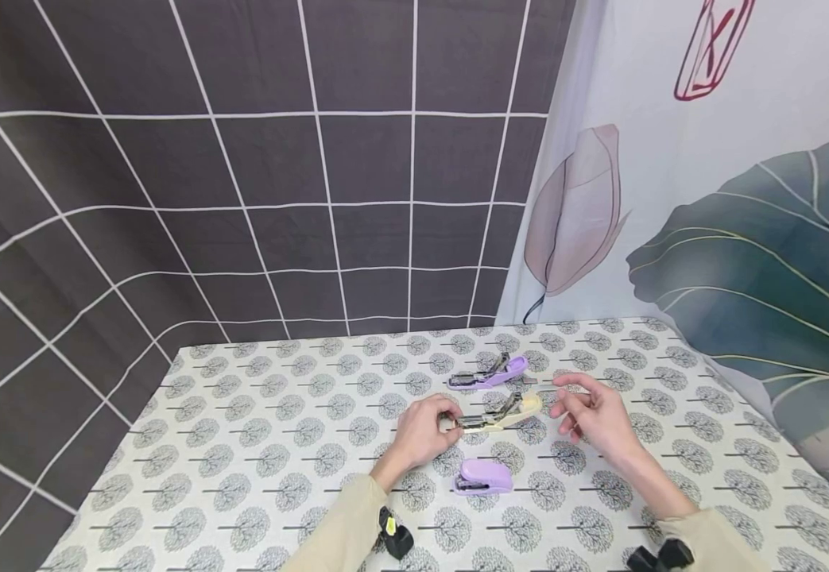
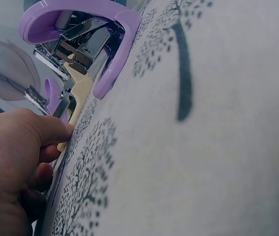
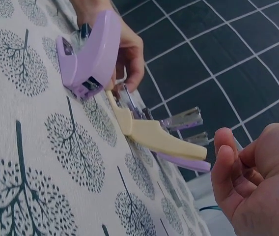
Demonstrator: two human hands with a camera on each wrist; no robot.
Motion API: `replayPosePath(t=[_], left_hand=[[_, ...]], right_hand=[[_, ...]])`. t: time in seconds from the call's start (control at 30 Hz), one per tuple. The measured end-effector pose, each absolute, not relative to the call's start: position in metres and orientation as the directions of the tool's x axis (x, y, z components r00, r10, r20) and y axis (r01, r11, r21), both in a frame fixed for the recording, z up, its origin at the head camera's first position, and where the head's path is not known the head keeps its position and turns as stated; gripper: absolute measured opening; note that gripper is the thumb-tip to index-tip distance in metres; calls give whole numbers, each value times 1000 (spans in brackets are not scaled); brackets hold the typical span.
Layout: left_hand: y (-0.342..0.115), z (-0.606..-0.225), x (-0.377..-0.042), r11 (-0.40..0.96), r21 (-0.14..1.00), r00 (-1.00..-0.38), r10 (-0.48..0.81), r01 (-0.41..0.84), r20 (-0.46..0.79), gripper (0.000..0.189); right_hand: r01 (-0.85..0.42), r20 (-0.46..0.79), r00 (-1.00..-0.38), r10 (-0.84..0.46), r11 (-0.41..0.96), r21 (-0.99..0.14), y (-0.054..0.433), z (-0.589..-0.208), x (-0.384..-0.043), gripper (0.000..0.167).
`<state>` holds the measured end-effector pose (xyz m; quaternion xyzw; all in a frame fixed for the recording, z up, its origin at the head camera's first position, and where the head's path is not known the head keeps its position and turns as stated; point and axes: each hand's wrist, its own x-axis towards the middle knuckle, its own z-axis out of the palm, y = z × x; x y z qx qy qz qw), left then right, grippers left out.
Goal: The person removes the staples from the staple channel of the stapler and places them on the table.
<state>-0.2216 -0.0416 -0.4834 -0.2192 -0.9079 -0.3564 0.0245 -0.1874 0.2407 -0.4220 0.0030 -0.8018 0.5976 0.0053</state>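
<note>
A pale yellow stapler (image 1: 507, 415) lies swung open on the patterned cloth, its metal magazine exposed. My left hand (image 1: 424, 429) pinches the left end of its base between thumb and fingers; the left wrist view shows the thumb (image 2: 56, 129) against that end. To the right of the stapler, my right hand (image 1: 593, 413) hovers apart from it with fingers loosely bent. Nothing shows between those fingers (image 3: 225, 167) in the right wrist view. Behind the yellow stapler lies a purple stapler (image 1: 489, 373), also swung open. Nearer me sits another purple stapler (image 1: 484, 475), its top folded over its base.
A table covered with a tree-print cloth (image 1: 257, 461) carries all three staplers. Behind it hangs a dark curtain with white grid lines (image 1: 364, 159). A pale curtain with leaf prints (image 1: 586, 214) hangs at the right.
</note>
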Motion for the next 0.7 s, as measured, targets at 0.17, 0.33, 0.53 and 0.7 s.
replayPosePath(t=[0.17, 0.33, 0.53, 0.7], left_hand=[[-41, -483, -221, 653, 631, -902, 382, 418, 202, 21], [-41, -483, -220, 653, 632, -902, 383, 418, 201, 21], [-41, -484, -220, 651, 640, -905, 378, 408, 193, 21], [-41, -484, -221, 645, 641, -902, 380, 416, 204, 21]], right_hand=[[21, -14, -1000, 26, 294, -956, 249, -424, -188, 33], [38, -30, -999, 32, 286, -958, 254, -428, -188, 33], [74, -72, -997, 18, 278, -958, 259, -439, -187, 32], [80, -84, -996, 4, 318, -945, 260, -449, -188, 30]])
